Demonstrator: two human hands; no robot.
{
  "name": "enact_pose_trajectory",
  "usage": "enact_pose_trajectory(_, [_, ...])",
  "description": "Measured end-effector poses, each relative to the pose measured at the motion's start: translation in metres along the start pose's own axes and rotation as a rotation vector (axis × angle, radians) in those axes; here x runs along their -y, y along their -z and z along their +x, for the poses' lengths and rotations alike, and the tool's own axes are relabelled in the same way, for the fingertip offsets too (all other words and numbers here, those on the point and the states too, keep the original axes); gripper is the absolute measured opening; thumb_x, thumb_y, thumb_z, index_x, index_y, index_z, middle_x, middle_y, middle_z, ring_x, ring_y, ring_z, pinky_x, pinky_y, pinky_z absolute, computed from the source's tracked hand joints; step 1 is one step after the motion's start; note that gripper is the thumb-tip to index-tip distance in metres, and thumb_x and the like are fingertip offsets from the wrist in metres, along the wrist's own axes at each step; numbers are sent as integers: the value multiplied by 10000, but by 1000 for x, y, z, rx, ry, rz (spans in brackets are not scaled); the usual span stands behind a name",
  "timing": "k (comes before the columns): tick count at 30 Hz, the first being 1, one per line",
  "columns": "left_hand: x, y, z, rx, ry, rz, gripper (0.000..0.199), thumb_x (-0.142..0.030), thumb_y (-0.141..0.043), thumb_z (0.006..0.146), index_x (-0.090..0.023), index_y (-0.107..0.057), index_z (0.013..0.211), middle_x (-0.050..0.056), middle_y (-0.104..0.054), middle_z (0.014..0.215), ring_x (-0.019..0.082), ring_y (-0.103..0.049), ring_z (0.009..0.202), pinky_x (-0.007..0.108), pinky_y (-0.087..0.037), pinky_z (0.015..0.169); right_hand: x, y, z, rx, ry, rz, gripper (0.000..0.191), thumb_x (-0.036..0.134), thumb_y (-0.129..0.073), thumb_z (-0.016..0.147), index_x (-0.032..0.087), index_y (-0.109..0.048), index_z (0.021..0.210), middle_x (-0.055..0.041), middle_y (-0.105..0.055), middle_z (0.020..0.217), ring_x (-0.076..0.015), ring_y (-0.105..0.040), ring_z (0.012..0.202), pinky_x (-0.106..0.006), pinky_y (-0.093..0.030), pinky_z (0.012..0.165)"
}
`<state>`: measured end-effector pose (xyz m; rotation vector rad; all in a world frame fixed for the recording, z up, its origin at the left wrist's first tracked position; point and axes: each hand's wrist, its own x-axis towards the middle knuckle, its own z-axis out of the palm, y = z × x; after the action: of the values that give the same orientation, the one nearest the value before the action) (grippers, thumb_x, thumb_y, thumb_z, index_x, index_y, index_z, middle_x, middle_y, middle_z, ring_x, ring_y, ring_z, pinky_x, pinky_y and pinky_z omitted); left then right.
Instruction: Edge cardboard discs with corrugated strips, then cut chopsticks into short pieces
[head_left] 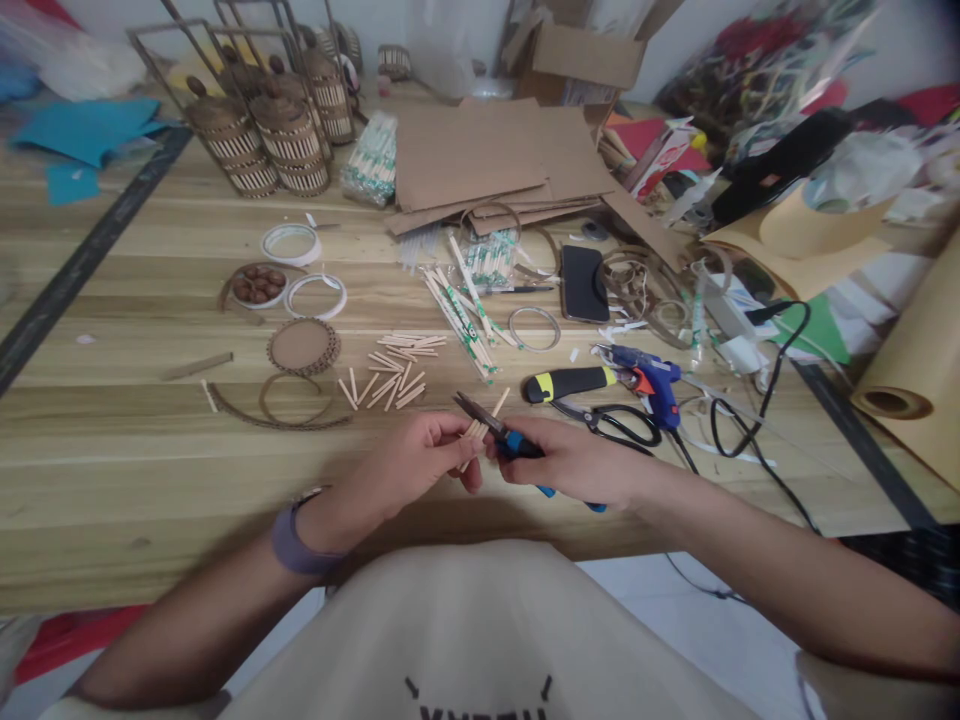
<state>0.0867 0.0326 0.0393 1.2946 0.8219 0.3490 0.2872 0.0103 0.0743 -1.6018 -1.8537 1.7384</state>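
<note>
Between the fingertips of my left hand (431, 455) are a few thin wooden sticks (500, 402), pointing up and to the right. Wrapped in my right hand (570, 458) is a pair of blue-handled pliers (491, 420), its dark jaws crossing the sticks close to my left fingers. Whether the jaws are fully closed, I cannot tell. Just beyond my left hand lies a loose pile of short cut sticks (401, 368). Longer paper-wrapped chopsticks (461, 315) lie behind the pile.
Right of my hands lie a black-and-yellow utility knife (570, 384), scissors (626, 425) and a blue glue gun (652, 385) with its cable. A phone (585, 284) and cardboard sheets (480, 155) lie farther back. At left are a cardboard disc (301, 346), tape rolls (290, 244) and stick lanterns (292, 150).
</note>
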Motion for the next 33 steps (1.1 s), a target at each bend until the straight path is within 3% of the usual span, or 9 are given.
enact_pose_trajectory(7, [-1, 1, -1, 7, 10, 70, 376, -465, -533, 892, -201, -625, 640, 34, -673, 702, 210, -611, 807, 297, -434, 721, -4, -4, 0, -20, 8, -12, 157, 151, -548, 733, 202, -577, 879, 0, -585, 805, -155, -549, 762, -257, -453, 678])
enact_pose_trajectory(15, [0, 0, 0, -3, -3, 38, 335, -418, -538, 892, -197, -635, 658, 14, -660, 660, 172, -584, 689, 296, -435, 716, 0, -2, -3, 3, 9, 5, 134, 195, -533, 748, 211, -572, 875, -1, -583, 801, -159, -554, 748, -261, -443, 652])
enact_pose_trajectory(33, [-2, 0, -2, 23, -32, 38, 368, -429, -511, 912, -196, -616, 648, 6, -662, 667, 166, -598, 713, 295, -451, 752, -5, -4, -3, -9, 14, 53, 148, 216, -527, 722, 203, -563, 865, 0, -581, 795, -156, -531, 749, -257, -420, 671])
